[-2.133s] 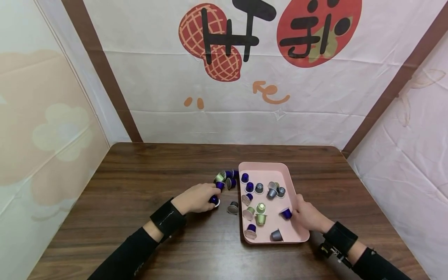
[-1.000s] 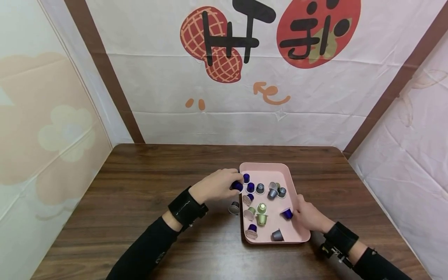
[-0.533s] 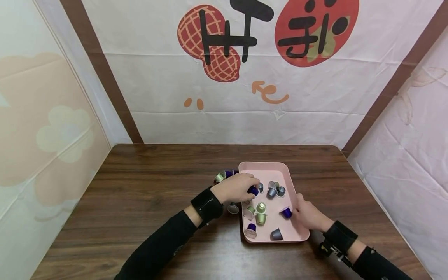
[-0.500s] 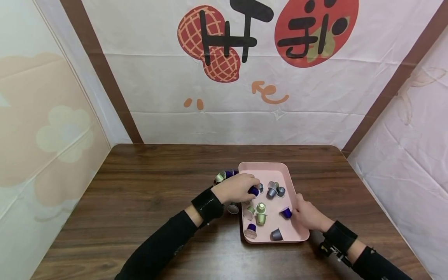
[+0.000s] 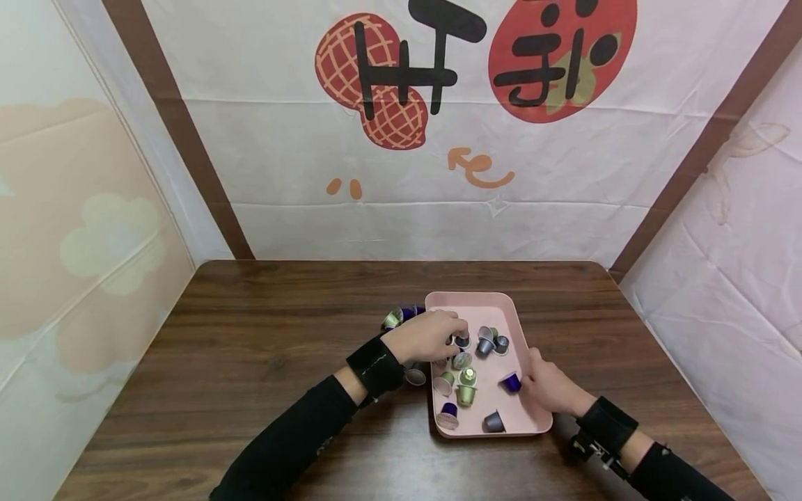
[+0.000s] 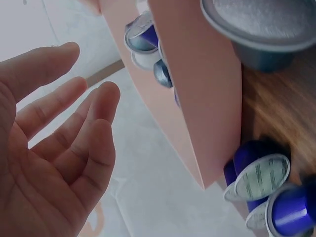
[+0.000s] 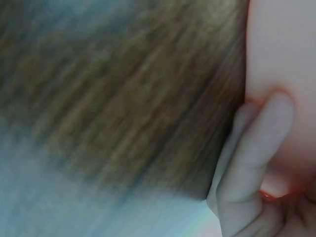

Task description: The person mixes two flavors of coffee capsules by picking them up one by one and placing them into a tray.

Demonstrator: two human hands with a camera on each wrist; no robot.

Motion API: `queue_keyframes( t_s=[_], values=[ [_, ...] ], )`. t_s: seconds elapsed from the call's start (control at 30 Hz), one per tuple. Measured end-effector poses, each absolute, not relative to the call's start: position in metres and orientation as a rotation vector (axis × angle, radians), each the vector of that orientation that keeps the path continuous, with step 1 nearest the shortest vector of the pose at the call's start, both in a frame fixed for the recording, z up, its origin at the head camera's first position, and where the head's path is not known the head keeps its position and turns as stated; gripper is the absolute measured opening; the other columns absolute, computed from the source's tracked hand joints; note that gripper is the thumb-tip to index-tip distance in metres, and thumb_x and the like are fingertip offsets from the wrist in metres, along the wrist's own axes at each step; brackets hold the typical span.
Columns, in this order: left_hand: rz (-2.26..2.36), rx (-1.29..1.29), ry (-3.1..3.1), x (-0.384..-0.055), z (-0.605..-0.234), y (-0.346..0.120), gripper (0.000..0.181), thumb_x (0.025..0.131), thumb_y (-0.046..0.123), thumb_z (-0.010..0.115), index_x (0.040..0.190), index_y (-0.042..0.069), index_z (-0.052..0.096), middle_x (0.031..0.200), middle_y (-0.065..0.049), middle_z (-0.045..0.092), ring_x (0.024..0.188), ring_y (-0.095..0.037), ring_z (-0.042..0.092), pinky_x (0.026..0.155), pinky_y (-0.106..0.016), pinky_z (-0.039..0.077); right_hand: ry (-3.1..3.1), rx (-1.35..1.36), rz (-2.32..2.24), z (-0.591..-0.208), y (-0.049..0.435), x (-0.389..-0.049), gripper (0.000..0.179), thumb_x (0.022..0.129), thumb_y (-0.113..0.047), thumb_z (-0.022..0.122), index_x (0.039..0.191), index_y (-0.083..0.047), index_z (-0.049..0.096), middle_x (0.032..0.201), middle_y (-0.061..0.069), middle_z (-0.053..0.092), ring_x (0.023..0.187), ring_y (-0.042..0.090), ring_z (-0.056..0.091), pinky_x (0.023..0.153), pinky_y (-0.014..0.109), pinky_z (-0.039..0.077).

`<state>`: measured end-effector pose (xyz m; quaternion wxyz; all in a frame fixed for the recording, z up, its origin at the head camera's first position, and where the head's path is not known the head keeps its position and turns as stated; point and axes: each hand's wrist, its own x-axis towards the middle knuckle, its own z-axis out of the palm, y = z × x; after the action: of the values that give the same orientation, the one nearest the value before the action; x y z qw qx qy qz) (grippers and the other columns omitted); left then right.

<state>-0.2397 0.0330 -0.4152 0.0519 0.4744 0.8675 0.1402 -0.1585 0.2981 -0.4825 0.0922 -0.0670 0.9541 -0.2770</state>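
The work with the small coffee capsules [image 5: 485, 346] seems to be well advanced but not complete, in my judgement. The larger part of them is inside the pink tray [image 5: 495, 309], which stands on the wooden counter [image 5: 282, 313]. In there one sees an upright green capsule [image 5: 467, 376], a dark blue capsule [image 5: 510, 383] near the right wall and a grey capsule [image 5: 493, 422] near the front wall; the colours are mixed.

What is left lies on the counter: a small group with a light green capsule [image 5: 392, 320] and dark blue capsules [image 5: 409, 313] beside the far left corner of the tray, and a silver-grey capsule [image 5: 415, 375] near its left wall. The exact number I cannot tell, because the left hand [image 5: 421, 335] covers some of them.

This left hand is above the left side of the tray. Its grip is released: in the left wrist view, the fingers have nothing between them. A silver-lidded capsule [image 5: 462, 360] lies in the tray, just below the fingertips. The right hand [image 5: 554, 384] grasps the right wall of the tray, I suppose to steady it.
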Motion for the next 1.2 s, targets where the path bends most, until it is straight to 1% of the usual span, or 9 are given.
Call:
queue_keyframes(
  t_s=[0.13, 0.27, 0.33, 0.4, 0.47, 0.63, 0.7, 0.9, 1.2],
  values=[
    [0.432, 1.408, 2.655, -0.239, -0.412, 0.021, 0.016, 0.090, 0.021, 0.065, 0.103, 0.011, 0.064, 0.099, -0.004, 0.061, 0.078, -0.009, 0.051, 0.071, -0.024, 0.043, 2.838, -0.190, -0.818, -0.482, 0.298, -0.158, 0.021, 0.089, 0.001, 0.050, 0.103, 0.003, 0.035, 0.066, 0.001, 0.037, 0.061, 0.017, 0.048, 0.053, 0.030, 0.039],
    [0.410, 1.361, 2.668, -0.237, -0.413, 0.003, 0.009, 0.089, 0.022, 0.065, 0.093, 0.014, 0.064, 0.093, 0.000, 0.060, 0.075, -0.009, 0.051, 0.068, -0.024, 0.044, 2.841, -0.193, -0.816, -0.481, 0.298, -0.158, 0.020, 0.089, 0.001, 0.050, 0.101, 0.003, 0.035, 0.065, 0.001, 0.036, 0.059, 0.017, 0.048, 0.052, 0.030, 0.038],
    [0.404, 1.353, 2.658, -0.235, -0.416, -0.007, 0.009, 0.088, 0.022, 0.066, 0.092, 0.014, 0.065, 0.092, 0.000, 0.060, 0.075, -0.008, 0.050, 0.067, -0.024, 0.043, 2.845, -0.197, -0.809, -0.480, 0.298, -0.158, 0.020, 0.089, 0.001, 0.050, 0.101, 0.003, 0.035, 0.065, 0.000, 0.036, 0.059, 0.016, 0.047, 0.052, 0.030, 0.038],
    [0.417, 1.343, 2.623, -0.232, -0.421, -0.016, 0.009, 0.088, 0.021, 0.067, 0.093, 0.013, 0.065, 0.092, 0.001, 0.059, 0.078, -0.009, 0.052, 0.068, -0.024, 0.044, 2.846, -0.195, -0.808, -0.480, 0.298, -0.158, 0.020, 0.089, 0.001, 0.050, 0.101, 0.003, 0.035, 0.064, 0.000, 0.035, 0.059, 0.016, 0.047, 0.052, 0.030, 0.037],
    [0.425, 1.326, 2.590, -0.228, -0.426, -0.025, 0.014, 0.087, 0.021, 0.068, 0.098, 0.014, 0.066, 0.096, 0.000, 0.060, 0.081, -0.009, 0.052, 0.072, -0.025, 0.045, 2.849, -0.195, -0.808, -0.479, 0.297, -0.158, 0.020, 0.088, 0.001, 0.050, 0.101, 0.003, 0.035, 0.064, 0.000, 0.034, 0.058, 0.016, 0.047, 0.053, 0.030, 0.037],
    [0.425, 1.303, 2.570, -0.222, -0.442, -0.035, 0.024, 0.084, 0.022, 0.072, 0.106, 0.017, 0.066, 0.095, 0.001, 0.057, 0.079, -0.010, 0.050, 0.068, -0.027, 0.043, 2.849, -0.193, -0.814, -0.477, 0.297, -0.158, 0.020, 0.088, 0.001, 0.049, 0.102, 0.004, 0.034, 0.065, 0.000, 0.034, 0.060, 0.017, 0.047, 0.054, 0.031, 0.038],
    [0.413, 1.314, 2.595, -0.221, -0.447, -0.035, 0.025, 0.083, 0.022, 0.072, 0.107, 0.018, 0.066, 0.096, 0.002, 0.058, 0.080, -0.010, 0.050, 0.068, -0.027, 0.043, 2.845, -0.190, -0.818, -0.477, 0.298, -0.158, 0.021, 0.089, 0.001, 0.049, 0.103, 0.004, 0.034, 0.065, 0.001, 0.035, 0.061, 0.017, 0.048, 0.055, 0.031, 0.039],
    [0.403, 1.348, 2.625, -0.215, -0.458, -0.031, 0.024, 0.083, 0.024, 0.072, 0.106, 0.019, 0.067, 0.103, 0.003, 0.061, 0.090, -0.010, 0.055, 0.078, -0.031, 0.047, 2.803, -0.164, -0.841, -0.480, 0.297, -0.158, 0.024, 0.089, 0.001, 0.050, 0.108, 0.005, 0.035, 0.066, 0.001, 0.036, 0.061, 0.016, 0.048, 0.053, 0.029, 0.038],
    [0.416, 1.255, 2.648, -0.213, -0.464, -0.029, 0.018, 0.083, 0.024, 0.073, 0.098, 0.021, 0.064, 0.093, 0.008, 0.057, 0.077, -0.008, 0.050, 0.066, -0.027, 0.045, 2.814, -0.179, -0.835, -0.481, 0.294, -0.158, 0.023, 0.089, 0.002, 0.049, 0.107, 0.005, 0.034, 0.066, 0.001, 0.036, 0.061, 0.017, 0.048, 0.053, 0.029, 0.038]
  ],
)
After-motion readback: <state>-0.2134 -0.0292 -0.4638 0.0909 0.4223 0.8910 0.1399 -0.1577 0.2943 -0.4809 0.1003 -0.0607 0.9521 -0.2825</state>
